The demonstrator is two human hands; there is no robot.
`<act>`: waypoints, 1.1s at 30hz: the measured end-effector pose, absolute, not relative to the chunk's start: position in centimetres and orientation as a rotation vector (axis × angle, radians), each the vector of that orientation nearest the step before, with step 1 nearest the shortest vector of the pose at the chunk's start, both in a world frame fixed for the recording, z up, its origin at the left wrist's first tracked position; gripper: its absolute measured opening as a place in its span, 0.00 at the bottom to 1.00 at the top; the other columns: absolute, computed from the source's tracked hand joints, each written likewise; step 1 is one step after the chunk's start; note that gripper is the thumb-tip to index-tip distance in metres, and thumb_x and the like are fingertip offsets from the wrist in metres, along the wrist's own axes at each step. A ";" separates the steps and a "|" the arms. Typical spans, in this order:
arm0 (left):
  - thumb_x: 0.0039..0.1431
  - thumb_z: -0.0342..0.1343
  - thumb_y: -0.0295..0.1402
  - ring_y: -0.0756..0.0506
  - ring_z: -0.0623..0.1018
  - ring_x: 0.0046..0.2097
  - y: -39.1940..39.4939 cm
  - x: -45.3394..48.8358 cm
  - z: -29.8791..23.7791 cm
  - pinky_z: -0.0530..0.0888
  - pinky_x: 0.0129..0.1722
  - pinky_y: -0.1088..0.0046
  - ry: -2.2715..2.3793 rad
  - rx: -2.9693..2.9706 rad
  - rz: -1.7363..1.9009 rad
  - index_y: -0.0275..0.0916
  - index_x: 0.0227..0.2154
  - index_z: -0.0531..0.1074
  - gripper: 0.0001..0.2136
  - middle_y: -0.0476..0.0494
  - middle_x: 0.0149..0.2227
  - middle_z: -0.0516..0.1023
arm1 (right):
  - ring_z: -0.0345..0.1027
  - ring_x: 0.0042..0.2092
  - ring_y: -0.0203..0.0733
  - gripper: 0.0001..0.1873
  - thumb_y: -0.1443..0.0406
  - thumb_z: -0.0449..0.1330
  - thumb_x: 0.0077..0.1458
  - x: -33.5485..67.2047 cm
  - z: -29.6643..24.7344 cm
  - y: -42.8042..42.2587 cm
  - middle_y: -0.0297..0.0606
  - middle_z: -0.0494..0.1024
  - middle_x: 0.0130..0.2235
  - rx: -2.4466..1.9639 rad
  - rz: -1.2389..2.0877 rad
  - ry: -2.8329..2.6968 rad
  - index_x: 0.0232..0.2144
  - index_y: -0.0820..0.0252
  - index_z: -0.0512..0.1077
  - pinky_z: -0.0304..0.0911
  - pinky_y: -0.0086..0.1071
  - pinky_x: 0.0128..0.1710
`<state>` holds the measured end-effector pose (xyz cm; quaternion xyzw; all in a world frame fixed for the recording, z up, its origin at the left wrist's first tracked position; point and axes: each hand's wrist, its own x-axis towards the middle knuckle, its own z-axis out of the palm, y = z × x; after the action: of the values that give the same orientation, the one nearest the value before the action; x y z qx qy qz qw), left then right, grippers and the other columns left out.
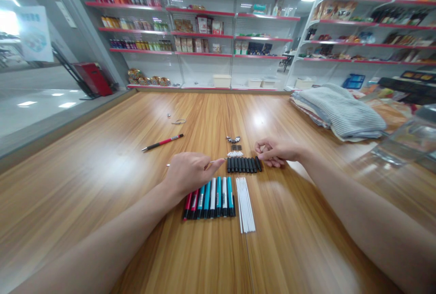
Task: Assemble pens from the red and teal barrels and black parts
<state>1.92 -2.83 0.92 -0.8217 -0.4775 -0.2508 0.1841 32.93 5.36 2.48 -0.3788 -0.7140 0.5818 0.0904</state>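
Note:
My left hand (187, 170) is closed around a thin pen refill (220, 160), whose ends poke out on both sides of the fingers. Colored pen barrels (213, 196) in red, blue and white lie side by side just below it. My right hand (276, 150) is curled with fingertips pinched, beside the right end of a row of black pen grips (242, 164); whatever the pinch holds is hidden. Above the grips lie small white cone tips (235, 154), tiny springs (236, 147) and silvery clips (233, 139). White refills (245, 205) form a bundle near the table seam.
A red and black pen (162, 142) lies at the left, with a wire ring (178, 121) beyond it. Folded cloths (340, 110) and a clear container (405, 135) are at the right. Stocked shelves (200, 12) stand behind the wooden table (112, 149).

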 end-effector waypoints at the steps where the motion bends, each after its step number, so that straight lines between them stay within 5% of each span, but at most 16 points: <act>1: 0.61 0.47 0.49 0.51 0.65 0.20 -2.8 1.9 0.9 0.47 0.23 0.72 -1.349 -2.319 -0.704 0.36 0.12 0.65 0.27 0.47 0.15 0.67 | 0.61 0.15 0.29 0.17 0.59 0.63 0.49 32.9 2.5 5.3 0.29 0.73 0.21 -1.125 1.738 -2.120 0.36 0.61 0.62 0.51 0.19 0.10; 7: 0.61 0.47 0.49 0.51 0.65 0.20 -2.8 1.9 0.9 0.46 0.23 0.73 -1.366 -2.334 -0.718 0.36 0.12 0.64 0.27 0.47 0.15 0.66 | 0.64 0.16 0.31 0.21 0.63 0.63 0.47 33.1 2.7 5.3 0.30 0.74 0.22 -1.172 1.728 -2.127 0.43 0.63 0.63 0.57 0.21 0.13; 11: 0.61 0.48 0.49 0.52 0.64 0.20 -2.8 1.9 0.9 0.46 0.23 0.73 -1.366 -2.342 -0.721 0.36 0.12 0.64 0.27 0.47 0.15 0.65 | 0.59 0.15 0.29 0.19 0.62 0.62 0.48 32.8 2.1 5.2 0.27 0.71 0.20 -1.167 1.635 -2.160 0.41 0.61 0.63 0.51 0.21 0.11; 15: 0.61 0.48 0.48 0.51 0.65 0.20 -2.8 1.9 0.9 0.47 0.23 0.73 -1.357 -2.351 -0.708 0.36 0.13 0.64 0.27 0.47 0.15 0.66 | 0.55 0.18 0.29 0.08 0.62 0.60 0.50 31.0 1.1 4.2 0.26 0.63 0.19 -1.099 0.835 -2.014 0.30 0.60 0.64 0.52 0.24 0.17; 20: 0.61 0.48 0.48 0.51 0.65 0.20 -2.9 2.0 0.9 0.47 0.22 0.72 -1.290 -2.339 -0.712 0.36 0.13 0.65 0.26 0.47 0.15 0.67 | 0.67 0.36 0.42 0.13 0.64 0.61 0.51 27.2 1.3 1.2 0.39 0.74 0.33 -0.728 0.051 -2.035 0.41 0.59 0.70 0.65 0.38 0.38; 23: 0.61 0.49 0.46 0.51 0.66 0.20 -3.0 2.0 1.0 0.47 0.22 0.71 -1.219 -2.365 -0.721 0.36 0.14 0.66 0.24 0.47 0.16 0.68 | 0.67 0.43 0.45 0.15 0.64 0.61 0.53 25.2 1.5 -0.2 0.42 0.76 0.40 -0.460 0.027 -2.248 0.45 0.58 0.70 0.65 0.42 0.44; 28: 0.63 0.49 0.44 0.52 0.66 0.20 -3.0 2.1 1.2 0.47 0.22 0.71 -1.194 -2.396 -0.711 0.36 0.16 0.66 0.23 0.48 0.17 0.69 | 0.67 0.37 0.41 0.04 0.68 0.58 0.57 24.4 1.2 -0.2 0.40 0.77 0.33 -0.454 0.095 -2.142 0.35 0.60 0.73 0.66 0.38 0.39; 33: 0.63 0.49 0.45 0.52 0.66 0.20 -3.0 2.1 1.1 0.47 0.22 0.71 -1.200 -2.385 -0.701 0.37 0.16 0.67 0.23 0.48 0.17 0.69 | 0.67 0.36 0.39 0.06 0.66 0.58 0.58 25.3 1.0 0.7 0.39 0.76 0.32 -0.683 0.196 -2.023 0.32 0.60 0.74 0.65 0.35 0.38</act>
<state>2.06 -2.99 1.12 -0.8483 -0.4267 -0.2495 0.1897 25.29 0.72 1.02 -0.2799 -0.8287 0.0802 0.4781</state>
